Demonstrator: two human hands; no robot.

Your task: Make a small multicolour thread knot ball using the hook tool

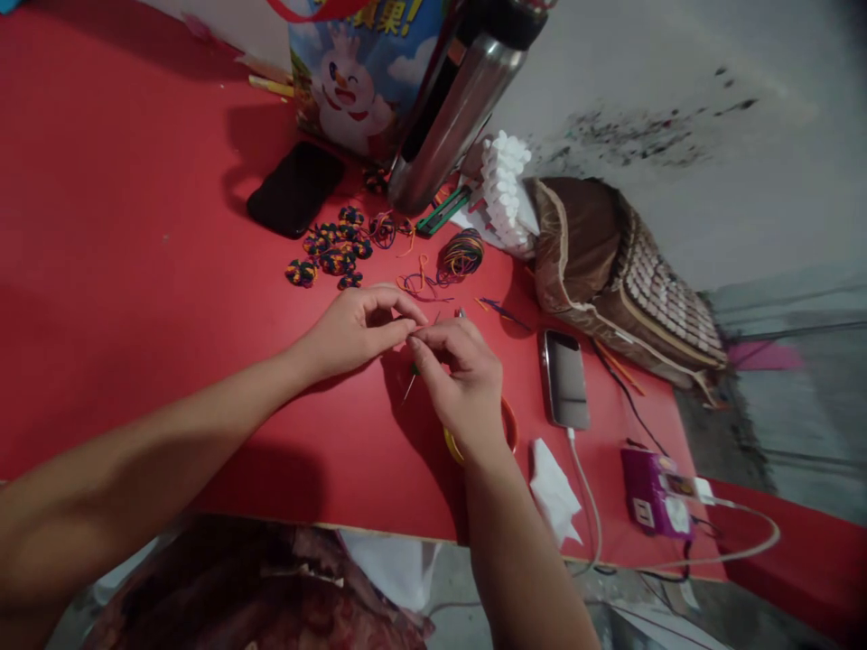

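Note:
My left hand [362,329] and my right hand [467,375] meet fingertip to fingertip above the red table [203,199]. Thumb and fingers of the left are pinched together; what lies between them is too small to make out. Closed in my right hand is a thin metal tool with a green part [414,369], its slim end pointing down. The right fingers hide most of it. Just beyond the hands lie loose multicoloured yarn strands [425,282], a small yarn ball [462,252] and several dark, multicoloured crocheted pieces [339,244]. Under my right wrist sits a yellow and orange ring-shaped thing [509,424], partly covered.
A steel flask [461,108] and a printed bag [352,90] stand at the back, beside a black phone [296,190] and a green cutter [442,212]. On the right are a charging phone [564,379], a tissue [554,487], a purple power box [654,492] and a brown bag [623,262].

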